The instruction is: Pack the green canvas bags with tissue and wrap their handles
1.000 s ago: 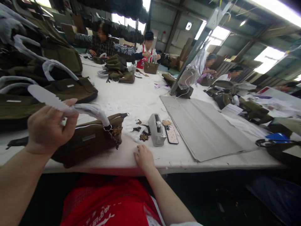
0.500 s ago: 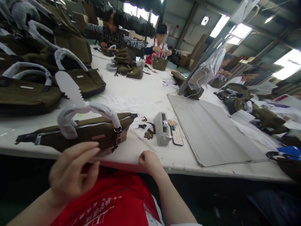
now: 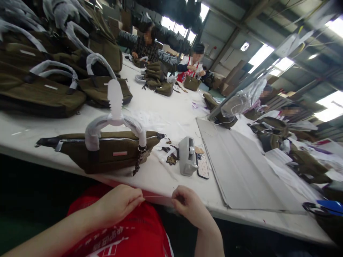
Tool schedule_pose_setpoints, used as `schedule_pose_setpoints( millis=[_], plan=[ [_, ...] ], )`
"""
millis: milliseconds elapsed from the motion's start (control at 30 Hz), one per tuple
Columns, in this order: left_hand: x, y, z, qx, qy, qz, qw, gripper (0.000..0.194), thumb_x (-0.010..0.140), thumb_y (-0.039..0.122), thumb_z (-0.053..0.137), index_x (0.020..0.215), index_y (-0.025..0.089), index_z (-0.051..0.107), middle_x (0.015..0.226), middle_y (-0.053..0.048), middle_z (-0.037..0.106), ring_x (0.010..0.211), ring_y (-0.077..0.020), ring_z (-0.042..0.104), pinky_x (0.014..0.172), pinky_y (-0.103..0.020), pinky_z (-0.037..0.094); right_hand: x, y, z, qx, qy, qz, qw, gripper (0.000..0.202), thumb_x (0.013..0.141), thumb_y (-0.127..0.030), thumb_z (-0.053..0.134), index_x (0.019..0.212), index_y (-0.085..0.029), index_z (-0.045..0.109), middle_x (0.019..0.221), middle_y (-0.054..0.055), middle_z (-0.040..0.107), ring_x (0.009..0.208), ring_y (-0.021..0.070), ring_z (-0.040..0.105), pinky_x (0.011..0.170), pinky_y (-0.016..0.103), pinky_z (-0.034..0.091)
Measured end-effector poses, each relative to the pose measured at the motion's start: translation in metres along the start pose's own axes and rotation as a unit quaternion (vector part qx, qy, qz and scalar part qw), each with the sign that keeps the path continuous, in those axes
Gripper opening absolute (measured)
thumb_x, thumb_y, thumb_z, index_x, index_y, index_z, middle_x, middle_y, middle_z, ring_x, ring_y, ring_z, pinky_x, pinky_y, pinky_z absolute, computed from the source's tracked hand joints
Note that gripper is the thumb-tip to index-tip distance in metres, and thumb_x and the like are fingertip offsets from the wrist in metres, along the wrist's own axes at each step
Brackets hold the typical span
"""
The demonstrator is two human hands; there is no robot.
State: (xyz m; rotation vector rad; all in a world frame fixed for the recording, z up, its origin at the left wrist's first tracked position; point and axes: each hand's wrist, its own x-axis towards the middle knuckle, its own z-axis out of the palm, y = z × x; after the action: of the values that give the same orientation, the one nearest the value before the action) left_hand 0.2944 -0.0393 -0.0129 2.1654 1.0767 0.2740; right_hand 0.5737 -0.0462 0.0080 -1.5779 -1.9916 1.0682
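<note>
My left hand point(image 3: 122, 201) and my right hand point(image 3: 190, 205) are in front of the table edge, each with its fingers pinched. A thin pale strand point(image 3: 157, 196) stretches between them; I cannot tell if it is thread or tape seen edge-on. Just beyond my left hand stands an olive handbag point(image 3: 107, 157), its zipper closed and its handles point(image 3: 92, 134) wrapped in white. A white toothed tag point(image 3: 115, 101) rises from the handles, and a dark chain charm point(image 3: 137, 162) hangs at the right handle. A grey tape dispenser point(image 3: 184, 164) sits beyond my right hand.
Chains with leopard-patterned charms point(image 3: 171, 159) lie left of the dispenser, a phone point(image 3: 203, 167) right of it. A large grey board point(image 3: 243, 167) covers the right side. Wrapped olive bags point(image 3: 40, 89) pile up at left. A co-worker point(image 3: 191, 66) handles a bag across the table.
My left hand has come down and right from in front of the bag, fingers now pinched. Both hands now hold the strand between them. The head view has shifted.
</note>
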Motion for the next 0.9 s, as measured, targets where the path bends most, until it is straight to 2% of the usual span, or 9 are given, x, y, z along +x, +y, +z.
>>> schedule_pose_setpoints(
  millis=[100, 167, 267, 367, 433, 500, 600, 700, 900],
  plan=[
    [-0.004, -0.009, -0.002, 0.002, 0.046, -0.051, 0.998, 0.048, 0.102, 0.041, 0.029, 0.075, 0.02, 0.063, 0.074, -0.004, 0.07, 0.069, -0.019, 0.063, 0.065, -0.029, 0.039, 0.007, -0.008, 0.01, 0.018, 0.167, -0.059, 0.984, 0.012, 0.083, -0.013, 0.056, 0.087, -0.022, 0.062, 0.087, 0.004, 0.065, 0.064, 0.0147, 0.054, 0.059, 0.027, 0.044],
    [-0.004, -0.009, -0.001, 0.011, 0.057, -0.065, 0.996, 0.048, 0.101, 0.041, 0.03, 0.074, 0.02, 0.064, 0.074, -0.005, 0.07, 0.067, -0.0198, 0.063, 0.063, -0.03, 0.037, 0.011, -0.024, 0.022, 0.039, 0.209, -0.129, 0.969, 0.019, 0.086, -0.012, 0.052, 0.099, -0.023, 0.062, 0.104, 0.008, 0.065, 0.074, 0.0166, 0.059, 0.064, 0.029, 0.048],
    [-0.003, -0.003, -0.001, -0.009, 0.062, -0.059, 0.996, 0.046, 0.101, 0.04, 0.031, 0.078, 0.02, 0.064, 0.075, -0.005, 0.071, 0.067, -0.0195, 0.064, 0.062, -0.029, 0.037, 0.018, -0.047, 0.041, 0.002, 0.076, -0.198, 0.977, 0.037, 0.084, -0.008, 0.049, 0.115, -0.025, 0.061, 0.112, 0.008, 0.065, 0.095, 0.02, 0.063, 0.082, 0.031, 0.05],
    [-0.002, 0.002, -0.007, -0.029, 0.082, -0.045, 0.995, 0.045, 0.101, 0.04, 0.03, 0.077, 0.02, 0.062, 0.075, -0.005, 0.07, 0.068, -0.0195, 0.064, 0.062, -0.028, 0.04, 0.032, -0.057, 0.053, -0.087, -0.027, -0.203, 0.975, 0.032, 0.087, -0.012, 0.053, 0.113, -0.025, 0.066, 0.095, 0.005, 0.069, 0.085, 0.0192, 0.065, 0.077, 0.029, 0.05],
    [-0.002, 0.002, -0.014, -0.041, 0.134, -0.047, 0.989, 0.042, 0.101, 0.04, 0.031, 0.078, 0.02, 0.06, 0.076, -0.005, 0.069, 0.071, -0.0198, 0.065, 0.065, -0.028, 0.044, 0.046, -0.056, 0.052, -0.097, -0.015, -0.202, 0.974, 0.024, 0.092, -0.018, 0.053, 0.107, -0.025, 0.07, 0.081, 0.003, 0.068, 0.073, 0.0168, 0.063, 0.069, 0.026, 0.048],
    [0.0, -0.002, -0.022, -0.067, 0.234, -0.058, 0.968, 0.035, 0.099, 0.041, 0.035, 0.089, 0.02, 0.062, 0.089, -0.007, 0.07, 0.083, -0.0206, 0.066, 0.074, -0.029, 0.05, 0.063, -0.051, 0.045, -0.061, 0.055, -0.196, 0.977, 0.022, 0.095, -0.023, 0.052, 0.102, -0.023, 0.073, 0.077, 0.003, 0.067, 0.071, 0.0154, 0.062, 0.069, 0.025, 0.047],
    [0.007, -0.011, -0.034, -0.11, 0.344, -0.095, 0.928, 0.034, 0.096, 0.046, 0.043, 0.109, 0.019, 0.06, 0.11, -0.01, 0.068, 0.097, -0.0216, 0.066, 0.078, -0.029, 0.055, 0.093, -0.047, 0.033, 0.022, 0.171, -0.202, 0.964, 0.021, 0.094, -0.026, 0.056, 0.087, -0.021, 0.075, 0.101, 0.008, 0.067, 0.096, 0.0187, 0.062, 0.087, 0.031, 0.047],
    [0.019, -0.016, -0.042, -0.115, 0.352, -0.128, 0.92, 0.035, 0.092, 0.047, 0.048, 0.107, 0.019, 0.063, 0.107, -0.008, 0.07, 0.094, -0.0224, 0.068, 0.076, -0.03, 0.056, 0.123, -0.045, 0.033, 0.114, 0.153, -0.218, 0.957, 0.02, 0.091, -0.026, 0.058, 0.079, -0.02, 0.074, 0.114, 0.008, 0.063, 0.11, 0.02, 0.058, 0.098, 0.034, 0.043],
    [0.035, -0.016, -0.047, -0.058, 0.326, -0.153, 0.931, 0.03, 0.089, 0.042, 0.052, 0.104, 0.019, 0.065, 0.099, -0.008, 0.072, 0.092, -0.0257, 0.068, 0.084, -0.037, 0.053, 0.147, -0.042, 0.06, 0.194, 0.096, -0.207, 0.954, 0.02, 0.089, -0.027, 0.06, 0.075, -0.019, 0.072, 0.083, 0.003, 0.063, 0.083, 0.0155, 0.059, 0.08, 0.028, 0.046]
  ],
)
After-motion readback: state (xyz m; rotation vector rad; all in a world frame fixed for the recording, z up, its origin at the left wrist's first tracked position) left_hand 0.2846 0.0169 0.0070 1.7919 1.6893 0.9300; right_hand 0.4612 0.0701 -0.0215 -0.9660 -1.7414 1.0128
